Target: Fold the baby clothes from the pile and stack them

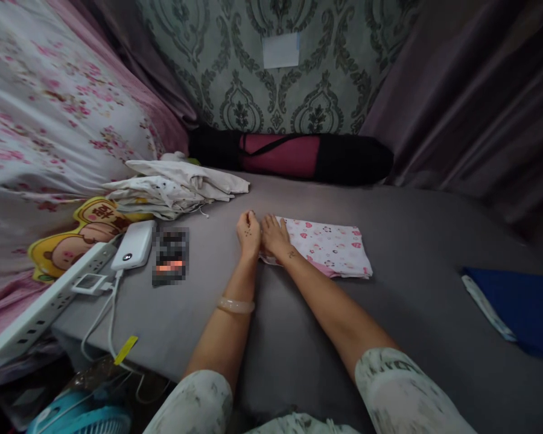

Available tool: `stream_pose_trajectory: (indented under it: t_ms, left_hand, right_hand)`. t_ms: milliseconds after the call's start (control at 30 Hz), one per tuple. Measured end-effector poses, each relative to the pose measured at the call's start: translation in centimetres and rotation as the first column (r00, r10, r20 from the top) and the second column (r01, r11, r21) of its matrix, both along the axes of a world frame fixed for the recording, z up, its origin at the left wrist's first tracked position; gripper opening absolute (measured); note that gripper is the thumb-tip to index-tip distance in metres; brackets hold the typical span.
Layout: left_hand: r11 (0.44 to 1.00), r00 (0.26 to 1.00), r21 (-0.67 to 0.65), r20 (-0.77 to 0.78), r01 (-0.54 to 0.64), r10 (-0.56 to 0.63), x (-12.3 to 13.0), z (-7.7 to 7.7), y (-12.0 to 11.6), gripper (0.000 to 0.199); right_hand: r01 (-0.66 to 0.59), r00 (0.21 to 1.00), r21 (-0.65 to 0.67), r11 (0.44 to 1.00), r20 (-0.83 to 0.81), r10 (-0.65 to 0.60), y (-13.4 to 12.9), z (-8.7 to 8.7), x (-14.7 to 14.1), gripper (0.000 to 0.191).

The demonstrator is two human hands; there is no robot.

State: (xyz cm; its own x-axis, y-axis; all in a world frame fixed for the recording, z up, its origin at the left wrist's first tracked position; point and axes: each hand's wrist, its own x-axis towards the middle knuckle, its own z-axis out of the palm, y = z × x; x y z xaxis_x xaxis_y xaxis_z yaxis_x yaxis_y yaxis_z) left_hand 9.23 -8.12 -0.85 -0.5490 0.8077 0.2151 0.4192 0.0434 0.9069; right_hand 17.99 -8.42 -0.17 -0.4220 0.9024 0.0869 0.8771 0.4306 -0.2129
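A folded white cloth (329,244) with pink hearts and flowers lies flat on the grey surface, a pink strip showing at its lower edge. My right hand (275,236) rests on its left end, palm down with the fingers stretched out. Just beside that end, my left hand (248,235) is closed, its fingers curled inward. Whatever those fingers may hold is hidden. A pale bangle (236,305) sits on my left forearm.
Crumpled white cloths (176,187), a power bank (134,244), a blurred dark object (171,256) and a power strip (49,298) lie left. A black and red bag (280,155) lies along the wall. Dark blue folded fabric (516,307) is right; a fan (81,416) is low left.
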Motion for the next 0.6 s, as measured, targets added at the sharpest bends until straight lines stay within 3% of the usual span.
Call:
stream_pose_trajectory:
  t_ms: [167,300,400,500,600]
  left_hand:
    - [0.996,0.997,0.088,0.078,-0.032,0.025,0.1,-0.4,0.4,0.027]
    - [0.994,1.000,0.106,0.030,0.005,-0.008,0.5,-0.4,0.4,0.026]
    - [0.990,0.997,0.125,-0.063,0.060,-0.052,1.1,-0.1,0.1,0.029]
    - [0.976,0.964,0.117,-0.217,0.183,-0.155,2.7,0.1,-0.6,0.031]
    - [0.935,0.828,-0.003,-0.464,0.355,-0.316,5.5,-0.1,-1.9,0.036]
  right_hand:
    - [0.014,1.000,0.017,1.000,-0.027,-0.014,0.2,-1.0,-0.5,0.050]
    - [0.005,0.985,-0.028,1.000,-0.170,-0.010,0.3,-0.4,0.6,0.049]
    - [0.061,0.968,-0.023,0.998,-0.241,-0.065,-0.1,0.5,3.0,0.050]
    - [0.134,0.975,0.030,0.990,-0.180,-0.127,-1.4,0.9,6.9,0.051]
    - [0.161,0.986,0.057,0.985,-0.060,-0.158,-3.1,0.7,10.8,0.053]
